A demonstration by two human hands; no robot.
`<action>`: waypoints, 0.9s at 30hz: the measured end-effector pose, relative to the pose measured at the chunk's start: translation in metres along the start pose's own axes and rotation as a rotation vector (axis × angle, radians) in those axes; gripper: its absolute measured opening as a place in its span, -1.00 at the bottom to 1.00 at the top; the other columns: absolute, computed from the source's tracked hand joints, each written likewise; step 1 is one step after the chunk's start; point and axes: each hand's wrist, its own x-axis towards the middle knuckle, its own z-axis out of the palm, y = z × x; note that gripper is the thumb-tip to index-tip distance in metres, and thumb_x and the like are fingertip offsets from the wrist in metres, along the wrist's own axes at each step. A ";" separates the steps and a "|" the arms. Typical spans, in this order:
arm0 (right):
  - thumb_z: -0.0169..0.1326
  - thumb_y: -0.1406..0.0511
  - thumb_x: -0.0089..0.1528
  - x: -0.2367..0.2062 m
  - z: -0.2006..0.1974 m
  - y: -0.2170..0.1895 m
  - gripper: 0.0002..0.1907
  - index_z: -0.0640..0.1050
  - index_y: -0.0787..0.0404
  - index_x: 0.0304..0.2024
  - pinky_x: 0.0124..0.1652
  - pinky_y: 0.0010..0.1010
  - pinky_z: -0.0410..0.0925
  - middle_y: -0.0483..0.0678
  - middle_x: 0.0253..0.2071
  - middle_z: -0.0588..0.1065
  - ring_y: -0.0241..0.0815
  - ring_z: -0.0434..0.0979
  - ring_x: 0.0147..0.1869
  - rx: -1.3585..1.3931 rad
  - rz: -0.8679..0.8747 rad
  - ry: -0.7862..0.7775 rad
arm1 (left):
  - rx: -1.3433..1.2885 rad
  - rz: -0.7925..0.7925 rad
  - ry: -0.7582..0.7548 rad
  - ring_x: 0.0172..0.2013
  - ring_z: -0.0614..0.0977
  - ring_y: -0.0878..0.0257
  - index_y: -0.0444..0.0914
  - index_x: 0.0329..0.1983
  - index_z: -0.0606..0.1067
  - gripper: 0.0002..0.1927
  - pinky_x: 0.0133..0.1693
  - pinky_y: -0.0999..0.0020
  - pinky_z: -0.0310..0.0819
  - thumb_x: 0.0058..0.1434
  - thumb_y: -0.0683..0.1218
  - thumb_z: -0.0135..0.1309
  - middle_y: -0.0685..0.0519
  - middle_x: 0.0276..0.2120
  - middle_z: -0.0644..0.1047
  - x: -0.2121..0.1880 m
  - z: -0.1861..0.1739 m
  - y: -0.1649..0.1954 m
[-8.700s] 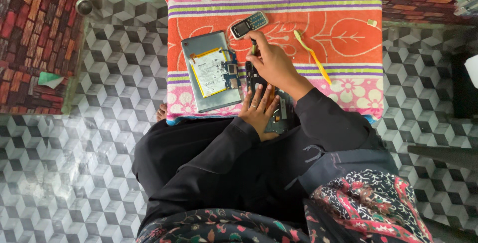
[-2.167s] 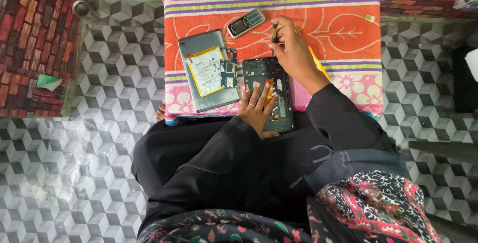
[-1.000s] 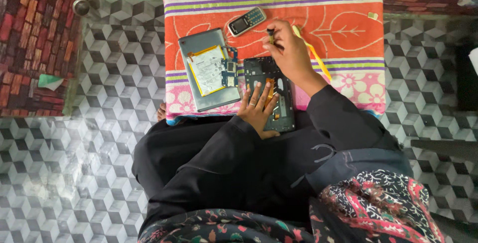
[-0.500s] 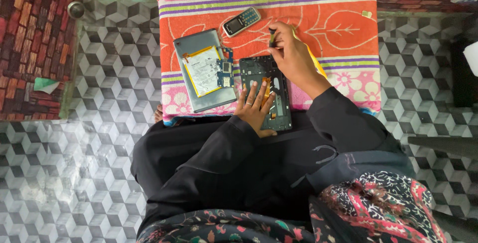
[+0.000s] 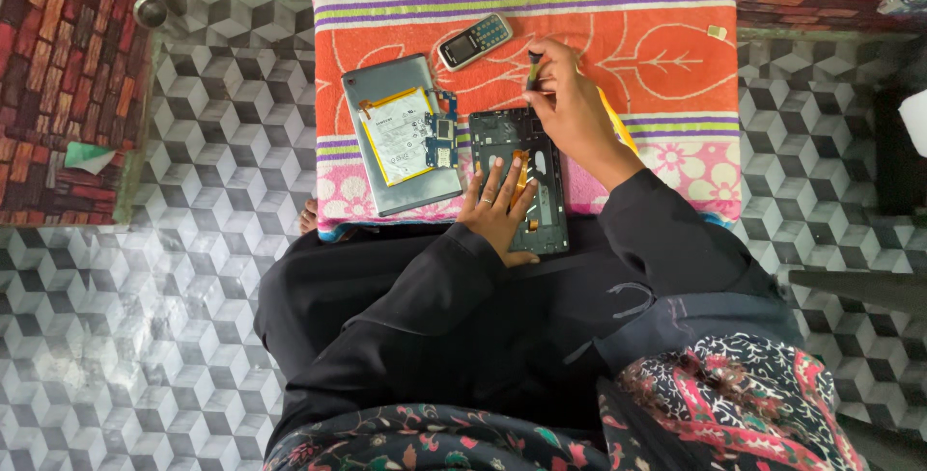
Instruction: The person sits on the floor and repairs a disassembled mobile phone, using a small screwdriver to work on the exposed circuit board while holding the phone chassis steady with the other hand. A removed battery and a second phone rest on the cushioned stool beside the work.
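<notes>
On the orange and pink patterned cloth [image 5: 676,56], farthest left, we see an opened grey tablet back [image 5: 401,133] with its yellow-edged battery and blue circuit board exposed. Just beside it lies a dark rectangular tablet frame [image 5: 526,181]; our left hand [image 5: 497,210] presses flat on it, fingers spread. Above sits a small grey keypad phone [image 5: 474,41]. Our right hand [image 5: 570,104] pinches a thin dark screwdriver [image 5: 533,68] upright, over the frame's top edge.
</notes>
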 end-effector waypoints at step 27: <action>0.16 0.26 0.27 -0.018 -0.033 -0.009 -0.62 0.45 0.12 0.13 -0.24 -0.12 0.42 -0.03 -0.17 0.59 0.04 0.62 -0.12 -0.529 0.214 -0.215 | -0.020 -0.494 0.009 0.44 0.03 -0.27 -0.10 0.42 0.28 -0.07 0.32 -0.26 -0.03 -0.04 0.14 0.35 -0.30 0.46 -0.09 0.015 -0.018 -0.074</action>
